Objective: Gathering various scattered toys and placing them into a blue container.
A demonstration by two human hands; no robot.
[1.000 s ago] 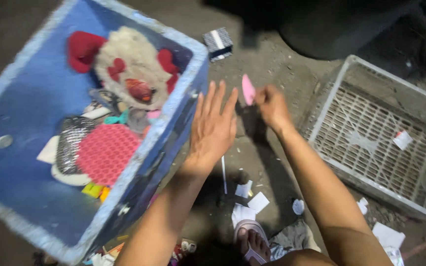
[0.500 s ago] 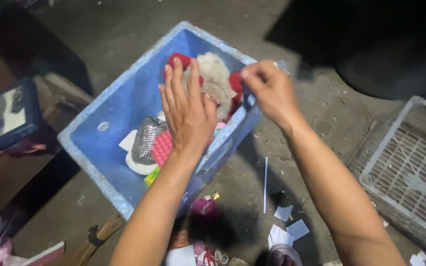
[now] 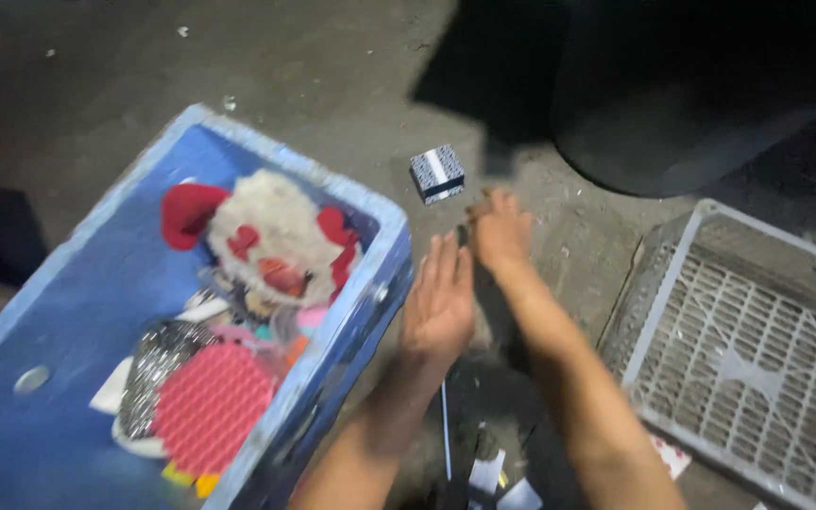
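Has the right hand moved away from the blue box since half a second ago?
Yes. The right hand has left the rim of the blue foam box and reached out over the ground toward the small striped box.

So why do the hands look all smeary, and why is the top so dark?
In the head view, the left hand and right hand are motion-blurred, so their fingers smear together; the blue foam box and plush toy are soft too. A deep shadow swallows the top right, hiding what is there, while the white plastic crate catches the light.

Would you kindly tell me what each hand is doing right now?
Left hand: open, flat, holding nothing.
Right hand: too blurred to tell.
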